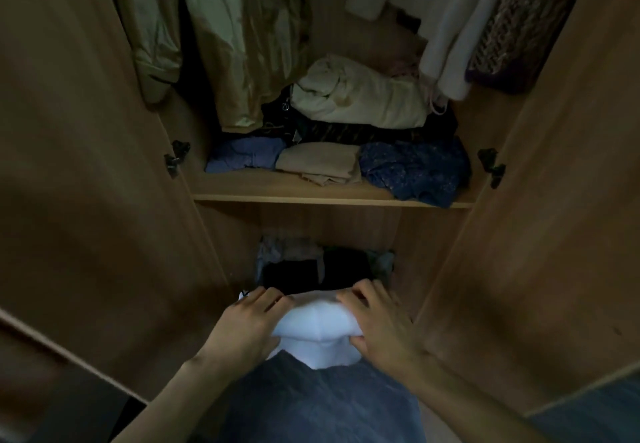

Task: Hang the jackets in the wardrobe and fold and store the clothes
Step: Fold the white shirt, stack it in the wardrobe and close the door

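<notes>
as both hands (pixel 242 325) grip white cloth (pixel 317 321), lower shelf (pixel 322 266) too dark.

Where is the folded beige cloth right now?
The folded beige cloth lies on the wooden shelf in the middle of the head view, between a light blue garment on the left and a dark blue patterned one.

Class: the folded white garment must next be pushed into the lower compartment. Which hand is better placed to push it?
Neither clearly: left hand and right hand grip opposite sides of the white garment.
</notes>
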A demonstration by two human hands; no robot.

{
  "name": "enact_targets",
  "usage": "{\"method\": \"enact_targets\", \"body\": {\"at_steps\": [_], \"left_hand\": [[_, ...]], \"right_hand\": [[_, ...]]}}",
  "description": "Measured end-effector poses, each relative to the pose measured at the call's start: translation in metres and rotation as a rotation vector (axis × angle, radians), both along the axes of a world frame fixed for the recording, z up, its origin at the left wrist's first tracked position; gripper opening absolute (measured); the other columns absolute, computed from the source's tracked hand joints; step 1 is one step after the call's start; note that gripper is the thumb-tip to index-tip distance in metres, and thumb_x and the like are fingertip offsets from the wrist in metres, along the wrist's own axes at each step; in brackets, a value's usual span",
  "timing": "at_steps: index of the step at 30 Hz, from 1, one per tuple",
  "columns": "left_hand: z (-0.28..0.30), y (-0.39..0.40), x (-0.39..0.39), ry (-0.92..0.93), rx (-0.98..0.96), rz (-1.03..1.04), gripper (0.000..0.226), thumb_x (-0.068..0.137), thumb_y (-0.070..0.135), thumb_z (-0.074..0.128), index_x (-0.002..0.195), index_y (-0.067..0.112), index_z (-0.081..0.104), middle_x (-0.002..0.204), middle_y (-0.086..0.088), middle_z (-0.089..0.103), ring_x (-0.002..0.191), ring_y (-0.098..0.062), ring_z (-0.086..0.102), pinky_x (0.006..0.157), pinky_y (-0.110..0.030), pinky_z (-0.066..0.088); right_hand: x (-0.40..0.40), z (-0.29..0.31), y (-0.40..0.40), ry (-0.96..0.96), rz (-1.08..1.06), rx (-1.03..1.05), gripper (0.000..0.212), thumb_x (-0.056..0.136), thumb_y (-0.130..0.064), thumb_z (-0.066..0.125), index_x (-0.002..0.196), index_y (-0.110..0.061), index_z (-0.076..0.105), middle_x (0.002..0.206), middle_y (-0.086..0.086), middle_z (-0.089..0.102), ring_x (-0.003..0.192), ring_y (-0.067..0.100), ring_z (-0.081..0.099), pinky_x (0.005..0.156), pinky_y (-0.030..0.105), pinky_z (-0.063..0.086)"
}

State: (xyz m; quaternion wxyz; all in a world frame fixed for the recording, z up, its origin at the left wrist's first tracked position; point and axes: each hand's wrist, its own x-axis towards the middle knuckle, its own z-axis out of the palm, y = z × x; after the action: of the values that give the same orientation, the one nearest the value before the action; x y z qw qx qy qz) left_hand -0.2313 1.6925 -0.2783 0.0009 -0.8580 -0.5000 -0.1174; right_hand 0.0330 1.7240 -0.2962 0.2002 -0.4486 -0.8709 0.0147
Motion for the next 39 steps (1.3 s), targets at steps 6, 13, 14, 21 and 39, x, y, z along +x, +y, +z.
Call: {"method": "enact_targets", "body": {"at_steps": [6, 13, 14, 21, 39], "left_hand": [[-0.029, 0.040, 0.016, -0.060, -0.037, 0.053, 0.064, 0.056, 0.017, 0.082, 0.114, 0.026, 0.054, 0.104, 0.004, 0.061, 0.085, -0.021, 0.063, 0.059, -0.032, 0.055], [-0.057, 0.092, 0.011, -0.065, -0.051, 0.057, 0.066, 0.052, 0.018, 0.086, 0.111, 0.026, 0.058, 0.104, 0.005, 0.063, 0.084, -0.019, 0.065, 0.056, -0.027, 0.052], [-0.063, 0.100, 0.009, -0.067, -0.056, 0.044, 0.066, 0.051, 0.018, 0.086, 0.111, 0.026, 0.058, 0.104, 0.005, 0.063, 0.084, -0.019, 0.065, 0.056, -0.028, 0.052], [-0.118, 0.173, 0.007, -0.004, -0.061, -0.049, 0.058, 0.055, 0.023, 0.073, 0.111, 0.027, 0.058, 0.103, 0.004, 0.062, 0.088, -0.023, 0.063, 0.061, -0.029, 0.048], [-0.536, 0.426, 0.044, -0.071, 0.363, -0.268, 0.049, 0.065, 0.011, 0.071, 0.113, 0.012, 0.065, 0.106, -0.009, 0.065, 0.091, -0.033, 0.062, 0.071, -0.041, 0.053]], "right_hand": [[0.009, -0.025, 0.048, -0.016, 0.015, -0.030, 0.072, 0.042, -0.022, 0.081, 0.111, -0.026, 0.062, 0.095, 0.001, 0.056, 0.080, 0.022, 0.057, 0.062, 0.030, 0.048], [0.001, -0.048, 0.096, -0.001, -0.005, -0.082, 0.075, 0.033, -0.020, 0.085, 0.105, -0.026, 0.063, 0.096, 0.000, 0.056, 0.081, 0.019, 0.056, 0.059, 0.028, 0.049], [0.000, -0.053, 0.102, 0.006, -0.010, -0.094, 0.076, 0.032, -0.020, 0.086, 0.104, -0.026, 0.064, 0.095, 0.000, 0.057, 0.080, 0.019, 0.058, 0.059, 0.027, 0.049], [0.007, -0.121, 0.153, 0.026, -0.083, -0.160, 0.063, 0.076, -0.019, 0.058, 0.133, -0.040, 0.042, 0.104, 0.007, 0.060, 0.088, 0.029, 0.064, 0.071, 0.038, 0.056], [0.036, -0.525, 0.388, -0.087, -0.602, 0.022, 0.040, 0.087, -0.055, 0.049, 0.124, -0.047, 0.060, 0.117, -0.021, 0.059, 0.108, -0.002, 0.046, 0.090, 0.017, 0.032]]}}
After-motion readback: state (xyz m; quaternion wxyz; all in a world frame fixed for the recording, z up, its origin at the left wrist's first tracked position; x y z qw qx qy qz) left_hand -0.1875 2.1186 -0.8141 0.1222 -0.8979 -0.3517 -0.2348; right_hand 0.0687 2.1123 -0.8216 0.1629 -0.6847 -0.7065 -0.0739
